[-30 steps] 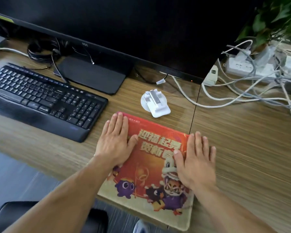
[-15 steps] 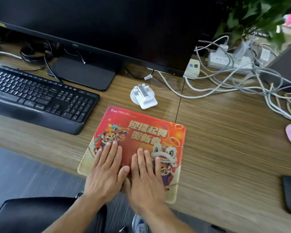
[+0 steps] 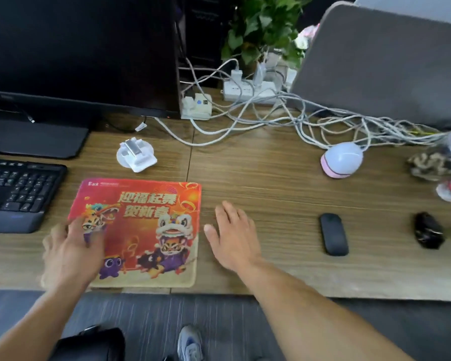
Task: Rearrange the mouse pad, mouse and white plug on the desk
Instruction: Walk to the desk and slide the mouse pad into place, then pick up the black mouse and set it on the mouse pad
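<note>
A red cartoon-printed mouse pad (image 3: 151,225) lies flat on the wooden desk (image 3: 271,178) near its front edge. My left hand (image 3: 73,246), blurred, rests open on the pad's left part. My right hand (image 3: 235,235) hovers open over bare desk just right of the pad, holding nothing. A black mouse (image 3: 333,234) sits farther right, well apart from my right hand. A white plug (image 3: 137,155) on a round white base stands behind the pad, below the monitor.
A black keyboard (image 3: 13,188) lies at the left and a monitor (image 3: 76,53) stands behind. Tangled white cables (image 3: 284,118) and a power strip (image 3: 248,91) fill the back. A pink-white round gadget (image 3: 340,158), a second black object (image 3: 427,230) and a grey divider (image 3: 385,63) are at the right.
The view has swung right, revealing the black mouse. My right hand has come off the pad to the desk beside it. My left hand has slid toward the pad's left edge.
</note>
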A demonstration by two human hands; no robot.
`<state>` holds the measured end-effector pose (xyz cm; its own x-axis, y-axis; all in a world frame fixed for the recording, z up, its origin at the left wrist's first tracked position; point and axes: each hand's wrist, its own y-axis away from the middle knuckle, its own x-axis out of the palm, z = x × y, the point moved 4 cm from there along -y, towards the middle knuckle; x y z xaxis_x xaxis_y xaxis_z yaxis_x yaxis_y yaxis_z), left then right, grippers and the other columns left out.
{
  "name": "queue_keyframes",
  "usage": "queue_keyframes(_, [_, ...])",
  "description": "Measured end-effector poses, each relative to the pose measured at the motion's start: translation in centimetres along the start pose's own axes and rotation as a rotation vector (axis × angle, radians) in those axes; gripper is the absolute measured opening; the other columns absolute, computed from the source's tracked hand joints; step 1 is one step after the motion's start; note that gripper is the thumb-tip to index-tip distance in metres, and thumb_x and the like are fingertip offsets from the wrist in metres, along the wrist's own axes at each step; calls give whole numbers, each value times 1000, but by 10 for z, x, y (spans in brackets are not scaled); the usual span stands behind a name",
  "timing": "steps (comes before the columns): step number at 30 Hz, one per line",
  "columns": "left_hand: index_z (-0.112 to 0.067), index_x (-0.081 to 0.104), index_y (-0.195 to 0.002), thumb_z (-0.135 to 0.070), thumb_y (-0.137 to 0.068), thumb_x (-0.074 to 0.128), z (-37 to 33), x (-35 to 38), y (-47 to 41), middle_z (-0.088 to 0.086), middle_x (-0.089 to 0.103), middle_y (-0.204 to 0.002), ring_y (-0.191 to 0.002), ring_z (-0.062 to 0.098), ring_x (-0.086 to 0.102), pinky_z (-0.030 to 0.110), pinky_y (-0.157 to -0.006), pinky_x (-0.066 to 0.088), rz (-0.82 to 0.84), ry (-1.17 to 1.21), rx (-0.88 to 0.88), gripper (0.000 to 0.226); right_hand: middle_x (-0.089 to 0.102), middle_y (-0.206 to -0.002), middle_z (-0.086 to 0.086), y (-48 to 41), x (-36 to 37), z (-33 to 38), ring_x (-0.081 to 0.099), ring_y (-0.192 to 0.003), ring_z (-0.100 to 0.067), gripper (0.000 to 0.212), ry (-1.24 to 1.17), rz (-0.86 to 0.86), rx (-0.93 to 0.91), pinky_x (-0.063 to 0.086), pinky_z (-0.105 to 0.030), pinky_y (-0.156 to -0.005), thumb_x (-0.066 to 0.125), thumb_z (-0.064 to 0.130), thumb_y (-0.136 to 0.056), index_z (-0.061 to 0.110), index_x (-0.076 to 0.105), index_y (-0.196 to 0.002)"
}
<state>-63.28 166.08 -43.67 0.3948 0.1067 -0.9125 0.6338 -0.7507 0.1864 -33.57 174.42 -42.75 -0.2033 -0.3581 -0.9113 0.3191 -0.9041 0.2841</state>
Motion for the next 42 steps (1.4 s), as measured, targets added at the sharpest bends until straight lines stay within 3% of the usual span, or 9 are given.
queue_keyframes(3, [-15,42,-148,-37,-96,45,-63,-4,8,22,36,-152,-141,39,30,52,-115,25,13,170,-6,56,39,-158,-9,-2,-40,-24,36,-141,-31,55,-110,-120,60,30,-44,-114,33,43,-103,13,42,-149])
queue_keyframes(6, [-13,43,-147,-36,-95,46,-119,0,22,19,34,-154,-143,37,30,51,-117,26,39,301,34,57,48,-151,-11,1,-76,-50,43,-134,-34,53,-200,-200,116,34,-45,-111,37,40,-102,12,47,-146])
queue_keyframes(11, [-17,50,-142,-52,-87,43,-194,14,43,13,49,-145,-131,33,49,52,-111,38,74,384,120,66,49,-148,-10,19,-119,-99,42,-133,-32,52,-278,-294,148,33,-44,-110,37,39,-102,12,48,-146])
queue_keyframes(19, [-8,57,-136,-40,-90,51,-289,68,87,22,58,-134,-124,37,55,42,-111,39,184,383,269,55,54,-142,-12,56,-140,-199,45,-129,-33,50,-307,-369,352,36,-43,-107,39,41,-102,13,52,-141])
queue_keyframes(24, [-8,56,-136,-36,-93,51,-346,121,140,18,59,-133,-123,35,56,41,-110,40,323,368,339,52,54,-142,-11,78,-126,-258,46,-129,-32,50,-360,-361,503,36,-42,-107,39,41,-101,14,52,-141])
queue_keyframes(31, [-10,65,-113,-34,-88,49,-384,212,198,17,65,-122,-110,37,62,40,-94,49,542,273,289,38,57,-134,-21,78,-67,-299,53,-124,-38,47,-462,-197,701,40,-40,-101,39,38,-100,10,59,-131])
queue_keyframes(34, [-6,64,-104,-27,-89,48,-387,230,205,21,65,-117,-104,39,62,39,-89,50,527,259,243,31,56,-129,-21,67,-51,-296,55,-118,-37,41,-509,-162,693,41,-37,-94,39,32,-100,9,63,-123])
queue_keyframes(42, [-5,62,-108,-22,-94,46,-393,237,202,20,64,-120,-108,37,62,39,-90,48,482,246,229,27,62,-122,-24,52,-38,-293,57,-114,-38,32,-529,-211,695,42,-37,-89,42,21,-97,4,67,-110])
